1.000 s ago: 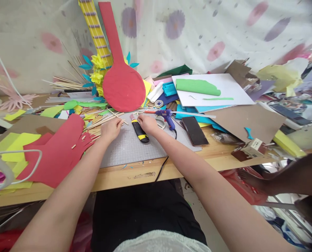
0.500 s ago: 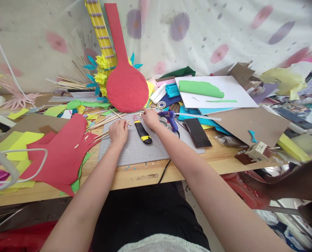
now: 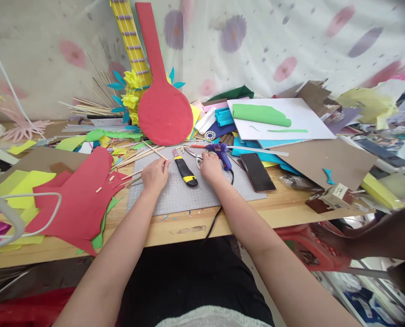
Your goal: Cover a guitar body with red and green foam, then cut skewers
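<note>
My left hand (image 3: pixel 155 175) is closed, with a thin wooden stick (image 3: pixel 154 149) pinched between thumb and fingertips above the grey cutting mat (image 3: pixel 168 202). My right hand (image 3: pixel 211 168) has its fingers curled over the handles of metal scissors (image 3: pixel 195 155), which lie low over the mat; part of the handles is hidden under the fingers. Just beyond that hand rests a blue glue gun (image 3: pixel 223 154) with a clear glue stick out of its back. Between both hands lies a black and yellow utility knife (image 3: pixel 185 171). Short cut stick pieces (image 3: pixel 181 148) lie near the scissors' tips.
A phone (image 3: pixel 257 171) lies right of the mat. Behind stands a red banjo-shaped craft piece (image 3: pixel 165 113) beside a yellow fretted neck (image 3: pixel 131 43). Red foam sheets (image 3: pixel 76 195) cover the left side; a white board (image 3: pixel 284 129) is at right. A black cord (image 3: pixel 216 222) crosses the table edge.
My right hand has moved right and slightly nearer, from the small stick pieces to the scissors' handles. My left hand has shifted slightly right, still with a stick.
</note>
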### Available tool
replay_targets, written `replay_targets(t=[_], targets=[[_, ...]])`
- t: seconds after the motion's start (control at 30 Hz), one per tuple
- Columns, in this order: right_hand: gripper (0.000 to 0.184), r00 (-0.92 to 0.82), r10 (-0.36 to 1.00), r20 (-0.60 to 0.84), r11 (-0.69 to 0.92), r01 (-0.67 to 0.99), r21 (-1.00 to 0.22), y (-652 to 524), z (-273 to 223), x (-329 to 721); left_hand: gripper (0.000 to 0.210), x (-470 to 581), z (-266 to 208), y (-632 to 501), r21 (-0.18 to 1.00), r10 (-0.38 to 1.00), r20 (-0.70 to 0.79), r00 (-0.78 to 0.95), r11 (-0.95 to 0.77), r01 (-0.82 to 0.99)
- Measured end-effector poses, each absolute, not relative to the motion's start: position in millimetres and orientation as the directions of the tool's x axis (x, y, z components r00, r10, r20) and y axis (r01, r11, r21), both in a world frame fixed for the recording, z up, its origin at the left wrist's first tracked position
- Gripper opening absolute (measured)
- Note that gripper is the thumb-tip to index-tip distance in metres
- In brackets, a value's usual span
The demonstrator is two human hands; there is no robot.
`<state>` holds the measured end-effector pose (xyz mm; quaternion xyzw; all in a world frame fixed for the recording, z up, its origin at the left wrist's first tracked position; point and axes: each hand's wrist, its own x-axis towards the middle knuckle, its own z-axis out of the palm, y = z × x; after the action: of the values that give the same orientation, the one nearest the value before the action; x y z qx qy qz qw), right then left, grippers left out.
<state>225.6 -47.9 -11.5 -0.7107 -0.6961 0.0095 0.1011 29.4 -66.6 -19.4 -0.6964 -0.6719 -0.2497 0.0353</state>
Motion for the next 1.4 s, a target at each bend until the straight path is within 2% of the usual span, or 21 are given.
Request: replay_targets(t=[0.17,0.27,0.4,0.53,0.63,0.73,0.9,1.03,1.13,1.4], targets=[[0.028,0.071,0.992,0.108,-0.047,0.977,-0.206,-53,-2,224,0.035,25,-16,-67,0.267,0.888,0.459,-0.003,-0.134,0.954],[0.026,0.057,0.987,0.149,-0.003,0.941,-0.337,-58,2,230,0.034,24,-19,-64,0.293,0.871,0.491,-0.001,-0.164,0.942],[0.022,0.004,0.968,0.249,0.14,0.818,-0.557,-58,0,234,0.033,23,-22,-62,0.338,0.869,0.495,0.012,-0.205,0.918],[0.029,0.029,0.967,0.254,0.146,0.751,-0.644,-56,-5,226,0.03,25,-20,-66,0.348,0.854,0.519,0.045,-0.259,0.901],[0.043,0.042,0.974,0.221,0.119,0.737,-0.665,-57,-8,218,0.029,26,-19,-67,0.335,0.849,0.524,0.067,-0.278,0.9],[0.048,0.029,0.977,0.21,0.126,0.718,-0.685,-60,-7,212,0.03,24,-20,-67,0.341,0.831,0.551,0.075,-0.307,0.889],[0.038,-0.105,0.977,0.183,0.203,0.702,-0.683,-66,-4,206,0.031,22,-21,-65,0.358,0.782,0.618,0.083,-0.374,0.855],[0.031,-0.258,0.93,0.261,0.367,0.664,-0.652,-67,-6,202,0.033,23,-22,-65,0.362,0.767,0.635,0.086,-0.394,0.845],[0.029,-0.32,0.905,0.28,0.426,0.672,-0.607,-67,-9,200,0.033,23,-24,-65,0.356,0.774,0.627,0.087,-0.384,0.852],[0.04,-0.381,0.887,0.262,0.461,0.689,-0.559,-68,-8,198,0.039,23,-26,-66,0.339,0.746,0.661,0.081,-0.394,0.854]])
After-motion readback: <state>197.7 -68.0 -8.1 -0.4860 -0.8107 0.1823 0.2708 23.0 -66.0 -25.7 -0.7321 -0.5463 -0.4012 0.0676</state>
